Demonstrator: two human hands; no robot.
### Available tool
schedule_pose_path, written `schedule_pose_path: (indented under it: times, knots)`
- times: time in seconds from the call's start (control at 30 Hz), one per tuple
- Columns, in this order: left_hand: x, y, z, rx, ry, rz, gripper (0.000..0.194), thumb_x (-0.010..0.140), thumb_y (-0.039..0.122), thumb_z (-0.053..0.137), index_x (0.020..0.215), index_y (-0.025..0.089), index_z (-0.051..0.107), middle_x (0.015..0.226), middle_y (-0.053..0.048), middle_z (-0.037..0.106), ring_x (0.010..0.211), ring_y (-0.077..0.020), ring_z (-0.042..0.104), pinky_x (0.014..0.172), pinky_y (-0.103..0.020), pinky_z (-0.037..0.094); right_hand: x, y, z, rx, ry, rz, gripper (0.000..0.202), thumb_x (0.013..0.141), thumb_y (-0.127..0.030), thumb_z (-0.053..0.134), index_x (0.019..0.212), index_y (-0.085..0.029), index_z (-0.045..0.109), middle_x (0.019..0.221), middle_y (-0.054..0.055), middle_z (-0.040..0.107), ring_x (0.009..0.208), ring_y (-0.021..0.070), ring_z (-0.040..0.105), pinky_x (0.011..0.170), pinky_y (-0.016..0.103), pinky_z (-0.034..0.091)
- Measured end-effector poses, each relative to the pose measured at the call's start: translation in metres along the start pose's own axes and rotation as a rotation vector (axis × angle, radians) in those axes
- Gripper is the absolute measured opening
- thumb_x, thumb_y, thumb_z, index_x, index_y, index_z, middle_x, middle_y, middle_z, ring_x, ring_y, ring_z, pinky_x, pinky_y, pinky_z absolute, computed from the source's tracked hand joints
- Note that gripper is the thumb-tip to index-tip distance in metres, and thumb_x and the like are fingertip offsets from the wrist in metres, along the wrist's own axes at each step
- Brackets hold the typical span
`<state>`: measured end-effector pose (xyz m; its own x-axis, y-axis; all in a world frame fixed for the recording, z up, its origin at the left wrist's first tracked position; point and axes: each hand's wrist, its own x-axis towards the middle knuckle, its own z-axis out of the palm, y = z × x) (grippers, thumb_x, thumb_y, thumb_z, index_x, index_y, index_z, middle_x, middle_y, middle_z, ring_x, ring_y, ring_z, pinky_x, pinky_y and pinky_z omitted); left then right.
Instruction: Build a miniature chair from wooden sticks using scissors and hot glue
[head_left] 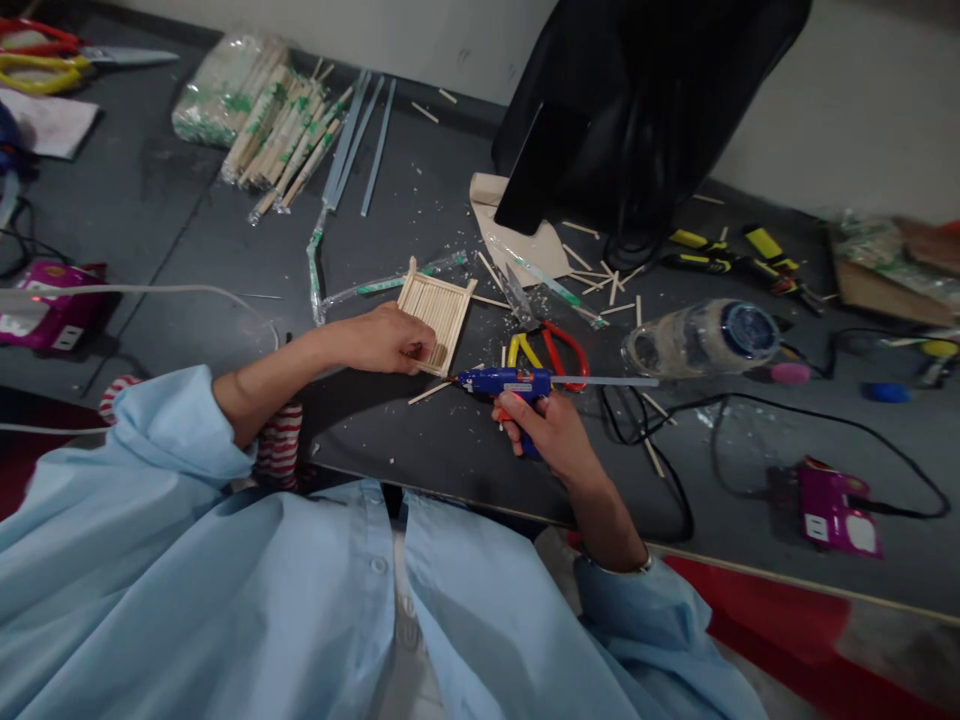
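Observation:
A blue glue gun [491, 381] is gripped in my right hand [551, 428], and a glue stick [607, 380] juts from its back end. Its nozzle points left, close to the lower right corner of a small panel of thin wooden sticks [442, 312]. My left hand [394, 338] is closed at the panel's lower left part, fingers curled down; whatever lies between the fingertips is hidden. Below the nozzle lies a loose wooden stick [430, 393]. Scissors with red and yellow handles [566, 355] rest just behind the glue gun.
Packs of wooden sticks [281, 135] and grey glue sticks [349, 140] lie at the back left. A plastic bottle [682, 338] lies on its side at right, near a black cable [810, 395] and a purple power box [836, 510]. A black bag [675, 80] stands behind.

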<state>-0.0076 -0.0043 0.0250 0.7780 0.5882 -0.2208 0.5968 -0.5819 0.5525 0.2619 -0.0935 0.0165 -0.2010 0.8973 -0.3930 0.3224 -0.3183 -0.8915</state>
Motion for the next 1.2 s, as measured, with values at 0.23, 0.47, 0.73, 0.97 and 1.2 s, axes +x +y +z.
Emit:
schedule_pose_path:
  times: [0.23,0.47,0.73,0.97,1.2]
  knots:
    - [0.0004,0.0010,-0.0011,-0.002,-0.007,0.004,0.006,0.080,0.023,0.061,0.082,0.018,0.064,0.075,0.002,0.064,0.070,-0.0112,0.054,0.073,-0.025,0.032,-0.0013,-0.0008,0.0033,0.017,0.035,0.016,0.046,0.077,-0.062,0.067,0.073,-0.017,0.063,0.053,-0.003,0.055,0.043,0.0078,0.047,0.036,0.020,0.043]
    - [0.0012,0.0006,-0.0004,0.000,-0.015,-0.007,0.006,0.079,0.023,0.061,0.082,0.018,0.064,0.074,0.003,0.062,0.068,-0.0110,0.053,0.073,-0.025,0.032,-0.0002,0.0056,0.0030,0.017,0.039,0.014,0.046,0.079,-0.062,0.067,0.072,-0.017,0.064,0.052,-0.003,0.053,0.043,0.0084,0.048,0.036,0.020,0.044]
    - [0.0018,-0.0020,0.0011,0.029,-0.006,0.023,0.007,0.080,0.024,0.061,0.083,0.019,0.064,0.073,0.003,0.063,0.067,-0.0109,0.053,0.072,-0.026,0.033,-0.0010,0.0034,0.0037,0.028,0.047,0.021,0.047,0.078,-0.063,0.067,0.073,-0.017,0.064,0.054,-0.002,0.056,0.044,0.0083,0.048,0.036,0.020,0.044]
    - [0.0019,-0.0035,0.0028,0.034,0.010,0.029,0.007,0.081,0.025,0.061,0.082,0.019,0.063,0.072,0.003,0.063,0.068,-0.0105,0.053,0.074,-0.026,0.033,0.0001,0.0040,0.0031,0.050,0.041,0.041,0.048,0.077,-0.065,0.067,0.073,-0.017,0.064,0.057,-0.001,0.059,0.044,0.0082,0.048,0.036,0.020,0.045]
    - [0.0023,-0.0030,0.0025,0.018,0.000,0.018,0.005,0.080,0.023,0.062,0.082,0.019,0.063,0.073,0.003,0.063,0.067,-0.0104,0.052,0.070,-0.025,0.031,-0.0001,0.0030,0.0040,0.061,0.046,0.053,0.048,0.076,-0.064,0.068,0.073,-0.017,0.064,0.057,-0.001,0.059,0.043,0.0079,0.048,0.035,0.020,0.044]
